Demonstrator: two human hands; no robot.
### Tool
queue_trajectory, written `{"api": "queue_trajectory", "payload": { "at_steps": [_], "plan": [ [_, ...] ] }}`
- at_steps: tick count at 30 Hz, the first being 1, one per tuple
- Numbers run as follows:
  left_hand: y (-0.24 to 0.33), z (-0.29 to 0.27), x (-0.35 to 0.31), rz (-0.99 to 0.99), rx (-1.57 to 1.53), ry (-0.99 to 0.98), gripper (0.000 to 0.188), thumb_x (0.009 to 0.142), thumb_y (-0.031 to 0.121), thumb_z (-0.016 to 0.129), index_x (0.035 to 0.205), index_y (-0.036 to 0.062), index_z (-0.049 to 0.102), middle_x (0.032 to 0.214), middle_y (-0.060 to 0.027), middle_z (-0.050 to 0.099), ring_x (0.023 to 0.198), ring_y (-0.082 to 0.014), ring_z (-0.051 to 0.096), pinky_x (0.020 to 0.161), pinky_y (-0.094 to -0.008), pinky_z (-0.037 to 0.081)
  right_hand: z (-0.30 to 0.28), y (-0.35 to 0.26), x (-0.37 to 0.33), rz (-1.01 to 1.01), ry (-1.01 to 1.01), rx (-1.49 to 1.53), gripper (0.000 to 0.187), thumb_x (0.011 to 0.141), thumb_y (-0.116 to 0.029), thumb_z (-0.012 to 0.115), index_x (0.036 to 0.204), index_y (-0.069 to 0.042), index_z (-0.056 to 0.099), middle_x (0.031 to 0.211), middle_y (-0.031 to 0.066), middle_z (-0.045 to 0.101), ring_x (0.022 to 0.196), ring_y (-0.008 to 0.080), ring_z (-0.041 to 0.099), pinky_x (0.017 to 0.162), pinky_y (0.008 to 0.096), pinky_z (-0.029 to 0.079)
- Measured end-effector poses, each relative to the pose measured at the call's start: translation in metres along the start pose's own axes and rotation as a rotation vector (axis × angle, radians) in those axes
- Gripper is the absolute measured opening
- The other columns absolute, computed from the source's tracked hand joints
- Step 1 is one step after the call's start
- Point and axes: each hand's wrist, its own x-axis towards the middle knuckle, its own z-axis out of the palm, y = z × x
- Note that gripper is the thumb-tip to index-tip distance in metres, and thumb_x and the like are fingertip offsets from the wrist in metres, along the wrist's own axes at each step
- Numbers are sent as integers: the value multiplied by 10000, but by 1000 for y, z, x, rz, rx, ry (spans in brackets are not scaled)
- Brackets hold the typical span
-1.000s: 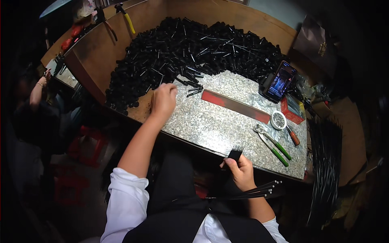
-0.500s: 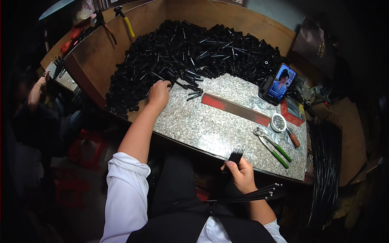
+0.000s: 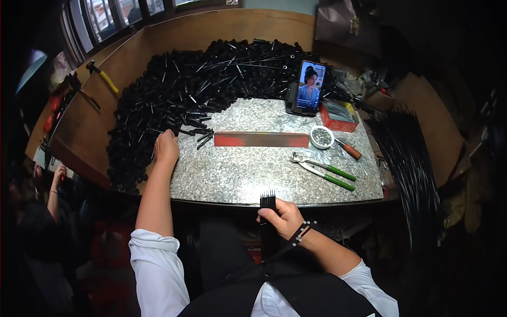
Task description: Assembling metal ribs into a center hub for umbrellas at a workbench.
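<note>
My right hand (image 3: 285, 217) is closed round a bundle of thin black rods (image 3: 268, 202), held upright at the table's near edge with their fine pale tips pointing up. Several black rods with whitish round ends (image 3: 303, 232) stick out beside my right wrist. At the left, my left hand (image 3: 167, 147) rests at the near edge of a large heap of short black tubular pieces (image 3: 158, 90). Its fingers are curled in among them; what they pinch is hidden. A few loose black pieces (image 3: 204, 138) lie just to the right of that hand.
A red-and-brown flat bar (image 3: 261, 139) lies across the speckled tabletop (image 3: 227, 174). To its right are a white cup of small metal bits (image 3: 322, 137), a wooden-handled tool (image 3: 348, 149), green-handled pincers (image 3: 325, 173), a propped phone (image 3: 310, 87) and a red box (image 3: 339, 116). Long black rods (image 3: 412, 169) hang at right.
The view has swung, so the table now sits squarer and further left. The rod bundle in my right hand is turned more upright, and the whitish rod ends have drawn in beside my wrist.
</note>
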Motion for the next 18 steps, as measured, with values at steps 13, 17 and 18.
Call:
{"api": "queue_trajectory", "payload": {
  "at_steps": [13,17,18],
  "plan": [
    [-11,-5,-16,267,-210,352,151,794,98,645,920,16,657,956,-183,597,898,-324,588,774,-394,476,0,3,1,17,23,35,184,902,-167,614,843,8,615,702,55,641,649,107,586,613,265,473],
    [36,-29,-69,81,-909,168,110,888,97,597,883,7,533,827,-73,565,699,-131,594,622,-256,483,-2,1,3,124,-2,105,136,913,-106,577,883,21,616,783,52,658,730,108,609,688,246,483],
    [35,-24,-83,84,-1094,116,106,904,85,570,928,10,499,844,-84,574,694,-133,595,626,-251,492,1,-1,3,107,-11,154,127,912,-103,581,888,17,616,787,56,657,731,109,608,686,247,484]
  ]
}}
